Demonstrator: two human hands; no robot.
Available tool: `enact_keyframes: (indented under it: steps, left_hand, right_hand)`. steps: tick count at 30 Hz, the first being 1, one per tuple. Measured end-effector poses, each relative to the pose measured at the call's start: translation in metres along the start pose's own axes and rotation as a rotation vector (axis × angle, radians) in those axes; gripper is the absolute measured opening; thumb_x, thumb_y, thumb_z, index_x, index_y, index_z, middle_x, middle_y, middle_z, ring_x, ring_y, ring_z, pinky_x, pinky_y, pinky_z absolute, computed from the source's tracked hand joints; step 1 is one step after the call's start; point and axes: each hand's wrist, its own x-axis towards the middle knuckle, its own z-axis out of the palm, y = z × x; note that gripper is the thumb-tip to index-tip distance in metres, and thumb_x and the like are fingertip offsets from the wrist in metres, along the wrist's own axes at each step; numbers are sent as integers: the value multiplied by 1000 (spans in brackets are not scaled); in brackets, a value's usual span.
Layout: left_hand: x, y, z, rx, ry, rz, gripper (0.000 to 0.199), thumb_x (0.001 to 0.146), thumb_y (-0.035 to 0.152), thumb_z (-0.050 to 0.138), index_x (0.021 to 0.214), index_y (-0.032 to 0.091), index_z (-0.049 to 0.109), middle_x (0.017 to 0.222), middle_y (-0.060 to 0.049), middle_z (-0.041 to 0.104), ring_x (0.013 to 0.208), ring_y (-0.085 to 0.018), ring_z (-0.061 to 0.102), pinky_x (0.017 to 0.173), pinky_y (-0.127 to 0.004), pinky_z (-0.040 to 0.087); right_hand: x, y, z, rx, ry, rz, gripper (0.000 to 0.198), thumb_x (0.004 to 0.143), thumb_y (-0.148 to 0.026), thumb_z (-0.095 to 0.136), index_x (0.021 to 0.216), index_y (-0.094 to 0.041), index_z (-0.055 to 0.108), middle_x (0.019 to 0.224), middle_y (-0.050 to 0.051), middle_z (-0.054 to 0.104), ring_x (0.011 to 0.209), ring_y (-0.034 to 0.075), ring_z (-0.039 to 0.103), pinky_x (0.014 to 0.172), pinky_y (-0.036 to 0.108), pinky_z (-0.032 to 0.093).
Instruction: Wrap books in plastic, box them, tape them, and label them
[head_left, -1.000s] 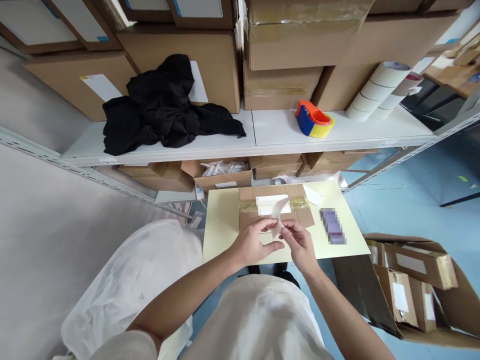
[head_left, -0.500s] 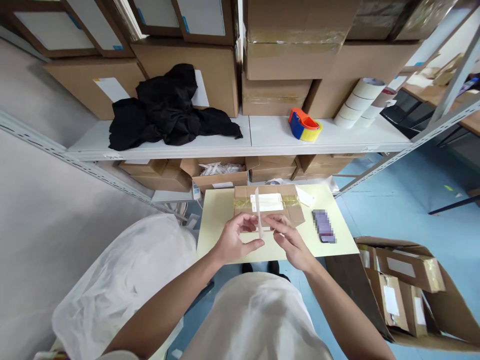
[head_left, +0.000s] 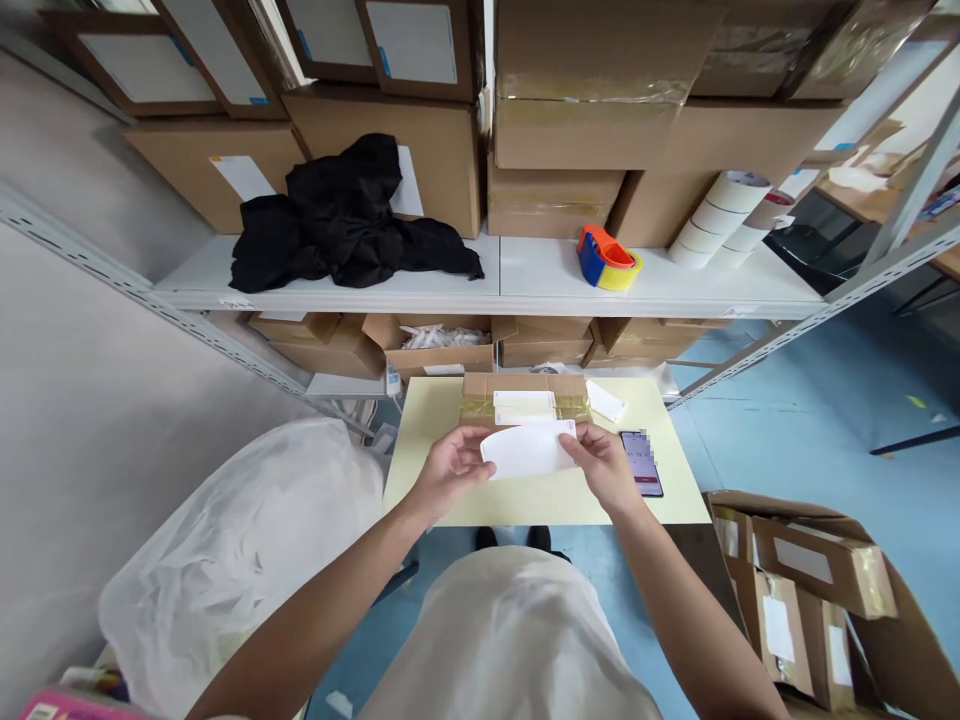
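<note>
A white label [head_left: 528,450] is stretched between my two hands, its blank-looking face turned up toward me. My left hand [head_left: 451,465] pinches its left end, and my right hand [head_left: 602,462] grips the right end with the thumb on top. Just behind the label lies a taped cardboard box [head_left: 480,386] on the pale yellow table [head_left: 420,480]; a white label [head_left: 524,400] is stuck across its front and tape. The box's lower part is hidden by the held label and my hands.
Right of the box are another white label [head_left: 605,402] and a phone [head_left: 642,464]. A shelf above holds a tape dispenser [head_left: 607,258], tape rolls [head_left: 720,215] and black cloth [head_left: 345,225]. A carton of boxes [head_left: 900,630] stands right, a white plastic bag [head_left: 247,550] left.
The label was edge-on, held upright in my left hand with my right fingers beside it. Now it is turned flat toward me and both hands hold its ends.
</note>
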Motion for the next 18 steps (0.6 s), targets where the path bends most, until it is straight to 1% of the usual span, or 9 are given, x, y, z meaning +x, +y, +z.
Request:
enact_keyframes:
  steps: [2,5,9,13,15,18]
  left_hand:
    - [2,-11,1,61,129,-42,36,64,31,78,94,17,62,83,-2,66,77,-14,61,72,-26,48]
    - [12,-26,2,84,206,-63,26,64,29,76,81,16,62,78,-2,65,73,-13,62,72,-27,50]
    - [44,-35,0,95,279,-59,31,60,28,77,85,15,63,75,-1,64,69,-12,61,71,-28,50]
    - [82,-38,-3,60,359,-82,40,59,36,78,89,15,62,86,-4,66,78,-14,63,70,-27,51]
    - [98,-43,-4,38,375,-108,45,57,37,79,92,16,60,89,-5,67,79,-15,64,68,-28,52]
    - [117,-53,-8,73,416,-124,48,56,32,79,96,16,56,81,-4,68,74,-16,65,66,-28,52]
  right_hand:
    - [-4,7,-6,-12,18,35,29,75,-46,71,70,-17,66,64,0,63,60,12,53,61,26,41]
    - [-1,17,-11,-13,44,85,32,73,-48,71,71,-17,68,64,2,65,59,13,54,58,26,41]
    - [24,25,-10,-48,107,99,36,69,-53,72,71,-17,69,63,2,65,59,14,55,56,27,41]
    - [60,31,-7,-21,142,95,40,64,-56,73,71,-17,69,66,3,67,60,15,56,57,27,43]
    - [75,37,-7,-27,155,100,41,64,-57,72,72,-17,69,66,3,67,58,14,55,56,27,43]
    - [90,51,-8,-125,154,117,41,68,-57,66,74,-16,69,66,3,67,57,14,55,56,27,42]
